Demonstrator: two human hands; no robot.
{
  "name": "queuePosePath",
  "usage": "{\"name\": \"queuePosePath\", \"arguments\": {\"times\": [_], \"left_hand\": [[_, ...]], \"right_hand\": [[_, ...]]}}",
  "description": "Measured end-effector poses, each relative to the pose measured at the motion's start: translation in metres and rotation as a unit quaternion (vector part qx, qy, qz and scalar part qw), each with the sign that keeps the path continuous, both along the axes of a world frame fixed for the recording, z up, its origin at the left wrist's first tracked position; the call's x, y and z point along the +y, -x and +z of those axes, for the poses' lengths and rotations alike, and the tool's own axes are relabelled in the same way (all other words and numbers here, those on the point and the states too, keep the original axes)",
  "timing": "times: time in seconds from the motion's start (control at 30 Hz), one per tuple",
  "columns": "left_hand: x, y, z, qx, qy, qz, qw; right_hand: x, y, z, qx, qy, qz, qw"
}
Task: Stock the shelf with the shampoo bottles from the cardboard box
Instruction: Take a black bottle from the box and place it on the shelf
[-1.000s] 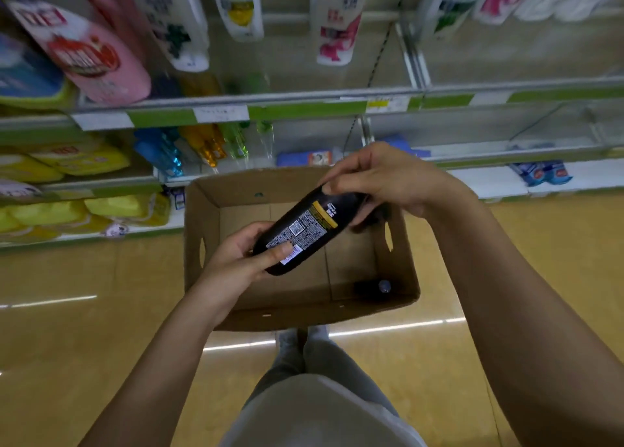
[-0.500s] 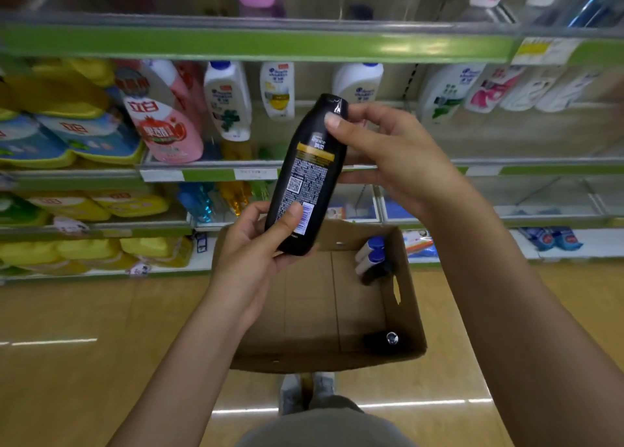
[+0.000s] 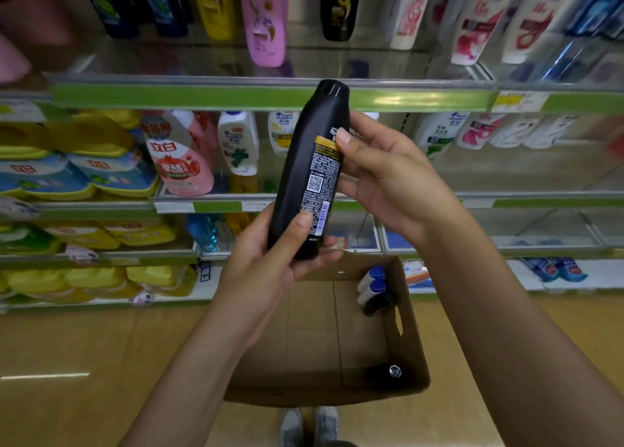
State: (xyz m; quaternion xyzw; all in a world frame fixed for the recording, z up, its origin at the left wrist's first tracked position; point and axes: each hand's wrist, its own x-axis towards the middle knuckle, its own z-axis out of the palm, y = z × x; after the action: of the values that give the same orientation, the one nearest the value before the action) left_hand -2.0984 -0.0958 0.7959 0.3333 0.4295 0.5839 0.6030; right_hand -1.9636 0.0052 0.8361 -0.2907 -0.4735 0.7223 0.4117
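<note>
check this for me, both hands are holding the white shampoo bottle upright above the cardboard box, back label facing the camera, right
Not quite: the shampoo bottle is black, not white, as the head view shows. The rest holds: the left hand grips its base and the right hand its upper part, upright above the cardboard box, back label facing the camera.

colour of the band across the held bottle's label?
Gold-yellow band across the black shampoo bottle, near the right hand's thumb; head view.
</note>
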Motion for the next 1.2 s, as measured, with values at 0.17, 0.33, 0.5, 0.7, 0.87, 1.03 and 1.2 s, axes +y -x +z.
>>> {"name": "queuePosePath", "arguments": {"times": [0.17, 0.33, 0.5, 0.7, 0.87, 1.03, 1.2], "left_hand": [[-0.002, -0.005, 0.005, 0.247, -0.089, 0.057, 0.963], [-0.005, -0.007, 0.010, 0.361, -0.130, 0.078, 0.920], [-0.003, 0.009, 0.012, 0.181, -0.077, 0.029, 0.980], [0.003, 0.018, 0.016, 0.191, -0.070, 0.066, 0.977], [-0.001, 0.014, 0.018, 0.252, -0.102, 0.121, 0.955], [-0.006, 0.018, 0.014, 0.304, -0.107, 0.119, 0.939], [0.001, 0.031, 0.019, 0.154, -0.048, 0.016, 0.987]], "right_hand": [[-0.011, 0.010, 0.012, -0.073, -0.048, -0.004, 0.996], [-0.017, 0.021, 0.022, -0.094, -0.049, -0.050, 0.993], [-0.017, 0.021, 0.028, -0.069, -0.038, -0.044, 0.996], [-0.016, 0.024, 0.025, -0.036, -0.052, -0.022, 0.998], [-0.020, 0.026, 0.033, -0.102, -0.081, -0.033, 0.991], [-0.024, 0.030, 0.032, -0.102, -0.088, -0.053, 0.989], [-0.018, 0.020, 0.033, -0.073, -0.080, -0.032, 0.994]]}}
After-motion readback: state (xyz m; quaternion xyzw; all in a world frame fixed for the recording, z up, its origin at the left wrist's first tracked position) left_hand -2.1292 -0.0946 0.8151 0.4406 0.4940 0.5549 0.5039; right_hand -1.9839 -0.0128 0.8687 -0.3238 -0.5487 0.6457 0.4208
